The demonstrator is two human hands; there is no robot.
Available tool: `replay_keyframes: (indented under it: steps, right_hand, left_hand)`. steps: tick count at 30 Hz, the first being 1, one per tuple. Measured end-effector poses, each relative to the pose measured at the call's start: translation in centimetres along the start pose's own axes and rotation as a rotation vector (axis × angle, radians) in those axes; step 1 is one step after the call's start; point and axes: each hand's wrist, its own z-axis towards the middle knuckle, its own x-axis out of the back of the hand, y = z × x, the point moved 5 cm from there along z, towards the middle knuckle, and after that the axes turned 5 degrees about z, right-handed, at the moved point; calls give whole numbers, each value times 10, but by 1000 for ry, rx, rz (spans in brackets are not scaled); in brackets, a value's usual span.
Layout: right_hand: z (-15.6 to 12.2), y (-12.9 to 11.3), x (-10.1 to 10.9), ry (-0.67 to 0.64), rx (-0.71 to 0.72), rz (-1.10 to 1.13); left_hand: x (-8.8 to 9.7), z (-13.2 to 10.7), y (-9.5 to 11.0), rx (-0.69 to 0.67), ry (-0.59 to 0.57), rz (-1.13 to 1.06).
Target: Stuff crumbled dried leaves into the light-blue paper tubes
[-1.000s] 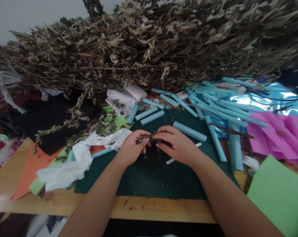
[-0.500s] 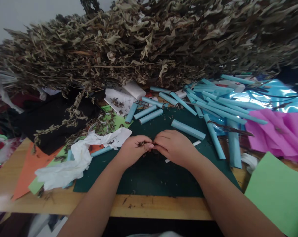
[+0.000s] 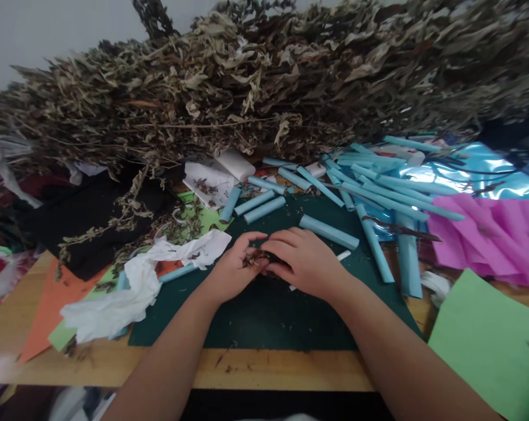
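Note:
My left hand (image 3: 233,268) and my right hand (image 3: 302,259) meet over the dark green cutting mat (image 3: 268,318). Both are closed on a small clump of dried leaves (image 3: 254,257) held between their fingertips. A thin white stick (image 3: 343,255) pokes out from under my right hand on the mat. Crumbs of dried leaf lie scattered on the mat around the hands. A light blue paper tube (image 3: 328,232) lies just beyond my right hand.
A big heap of dried leafy branches (image 3: 264,88) fills the back. Several blue paper tubes (image 3: 378,193) lie at right, with pink paper (image 3: 487,234) and a green sheet (image 3: 492,345). Crumpled white tissue (image 3: 128,289), orange paper (image 3: 36,316) and black cloth (image 3: 89,213) lie left. The wooden table edge (image 3: 255,368) is near me.
Both hands have stayed together over the mat, fingers working the dried clump. The left hand's fingers closed and then loosened a little; the view shifted slightly.

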Motion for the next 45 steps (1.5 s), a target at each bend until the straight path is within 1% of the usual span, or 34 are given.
replay_keyframes:
  steps: [3,6,8,11,13,15,18,21,23,24,25,28,30,32,33,35,37,39,40,41,42,45]
  right_hand:
    - [1,-5,-4,-68,35,63]
    - [1,-8,-8,-126,56,91]
    - [1,-7,-7,-133,51,84]
    - [0,-3,-6,-139,28,85]
    - [0,1,-4,-138,13,98]
    - [0,2,-4,-140,12,121]
    - [0,0,-5,-147,27,166]
    - [0,-4,-4,-146,33,218]
    - [-1,-8,-1,-146,51,266]
    - [-1,-11,2,-140,70,335]
    - [-2,-14,5,-125,91,437]
    - [-2,-22,13,-59,135,850]
    - [-2,-25,13,-26,133,1064]
    - [-3,-24,11,15,92,1150]
    - [-3,-20,10,45,59,1150]
    - [-4,-9,10,109,-15,1089]
    - [-4,6,12,148,-104,844]
    - [-4,21,15,155,-186,552]
    - [-3,26,16,149,-212,435]
    - [-3,30,16,137,-224,368]
    - [-3,32,15,125,-223,358]
    - [-2,29,12,91,-185,362]
  left_hand:
    - [-4,-1,-2,46,-70,-19]
    - [-5,-1,-3,75,-128,20]
    - [-3,-2,-3,101,-129,66]
    - [2,-3,-1,142,-90,202]
    - [3,-4,2,138,-86,293]
    - [1,-4,4,126,-124,326]
    - [-3,-5,5,124,-178,303]
    - [-5,-6,7,75,-183,277]
    - [-8,-9,9,24,-199,209]
    - [-11,-11,9,2,-219,141]
    - [-14,-14,9,-15,-242,54]
    - [-24,-22,12,-78,-281,-270]
    - [-25,-25,15,-140,-253,-457]
    - [-21,-26,17,-196,-196,-531]
    - [-18,-24,17,-214,-158,-501]
    - [-8,-20,17,-233,-78,-317]
    - [1,-13,17,-235,12,-23]
    - [8,-7,16,-217,100,265]
    - [10,-5,15,-203,140,376]
    - [11,-3,14,-185,177,455]
    - [11,-1,13,-167,210,502]
    - [10,-1,10,-125,287,513]
